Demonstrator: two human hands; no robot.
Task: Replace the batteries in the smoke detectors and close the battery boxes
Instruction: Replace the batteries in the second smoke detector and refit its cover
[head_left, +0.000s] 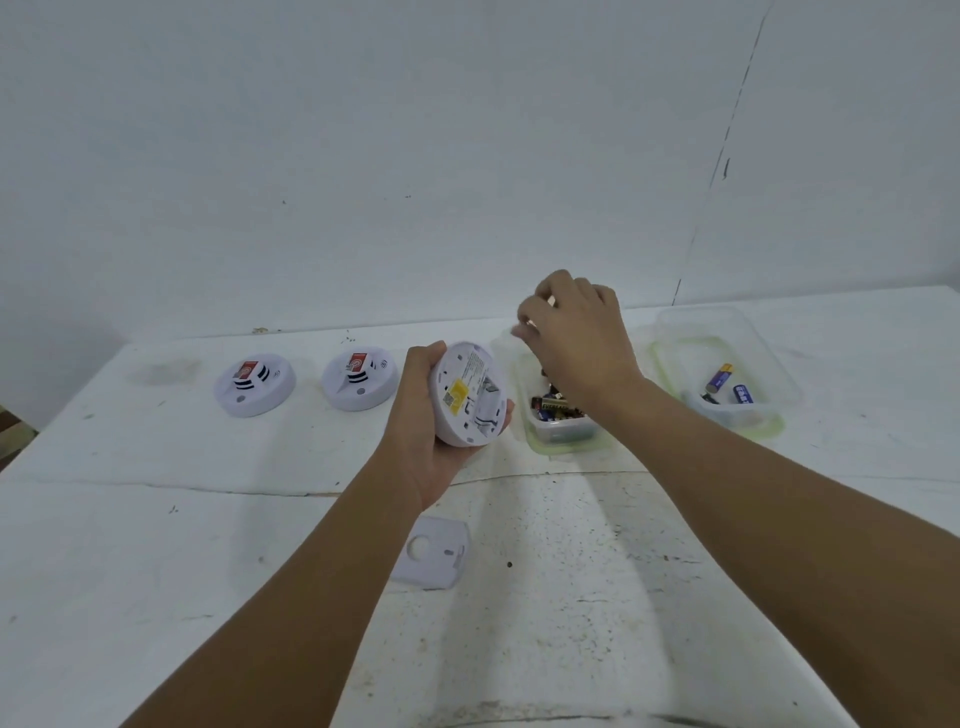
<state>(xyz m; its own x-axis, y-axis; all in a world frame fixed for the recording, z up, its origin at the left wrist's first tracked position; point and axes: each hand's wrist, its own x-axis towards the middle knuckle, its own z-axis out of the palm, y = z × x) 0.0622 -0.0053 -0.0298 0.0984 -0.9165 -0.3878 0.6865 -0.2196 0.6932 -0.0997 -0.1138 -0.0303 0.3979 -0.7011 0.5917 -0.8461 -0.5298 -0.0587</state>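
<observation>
- Our left hand (431, 431) reaches forward, palm up, fingers wrapped around a smoke detector (470, 393) tilted with its open back facing us.
- Our right hand (574, 338) hovers over the nearer battery box (558, 415), wrist bent, fingertips bunched; we cannot tell what they pinch.
- The detached cover (434, 556) lies on the table (156, 545).

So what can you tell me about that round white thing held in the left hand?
The smoke detector is a round white plastic disc, held tilted on edge above the table with its underside towards the camera. That side shows a yellow sticker, small printed text and an open battery recess; whether batteries sit inside is unclear. The left hand grips it from below and behind, thumb on the upper rim. A flat white cover lies on the table below.
</observation>
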